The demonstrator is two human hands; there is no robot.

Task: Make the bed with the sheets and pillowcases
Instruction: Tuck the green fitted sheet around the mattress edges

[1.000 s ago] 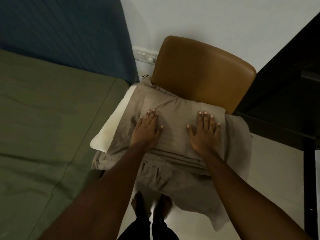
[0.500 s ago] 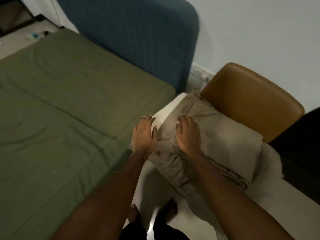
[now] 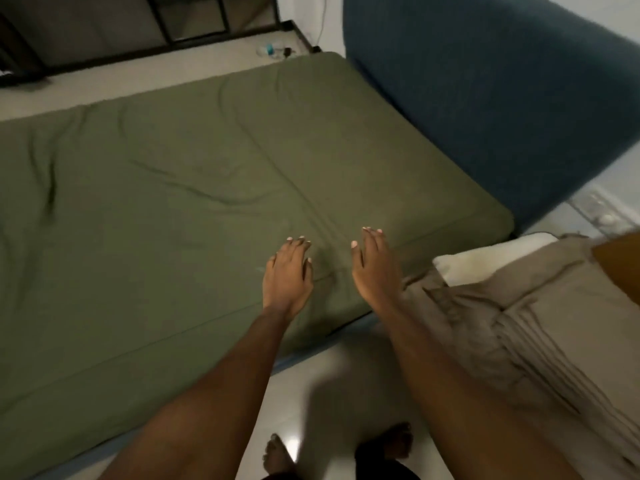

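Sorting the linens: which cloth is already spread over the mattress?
The green sheet, stretched flat with a few wrinkles; the beige sheets lie bunched on the right.

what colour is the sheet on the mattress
Olive green, plain with no pattern. The sheet shows best in the head view, the only one.

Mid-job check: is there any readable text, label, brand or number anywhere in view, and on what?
No text is readable.
The small clear-and-blue item at the top of view: too blurred to read.
The wall socket plate: blurred, no legible marking.
The green sheet and beige linen: plain, no print.
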